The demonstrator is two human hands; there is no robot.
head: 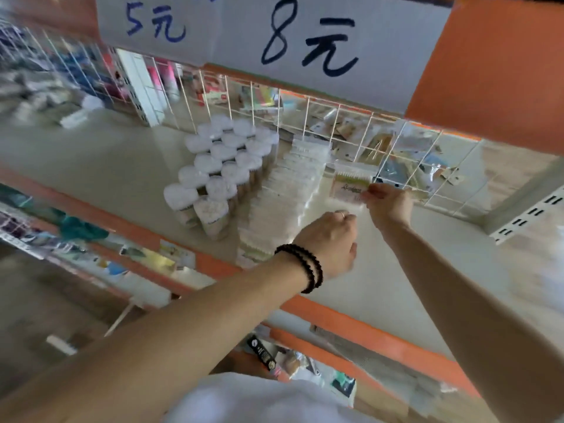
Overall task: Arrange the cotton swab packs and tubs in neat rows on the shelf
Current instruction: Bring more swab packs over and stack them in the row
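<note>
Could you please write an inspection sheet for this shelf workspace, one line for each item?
Surface: pale shelf with an orange front edge.
Job's things: tubs standing in rows at left; row of flat packs beside them; one pack held near the wire grid.
Clutter: nothing seen on the shelf.
Grippers: right hand pinches the single pack; left hand, fingers curled, over the row's near end; whether it holds anything is hidden.
Cables: nothing seen.
Surroundings: price signs above; blurred goods behind and below.

orange shelving [360, 326], wire grid [308, 117]
</note>
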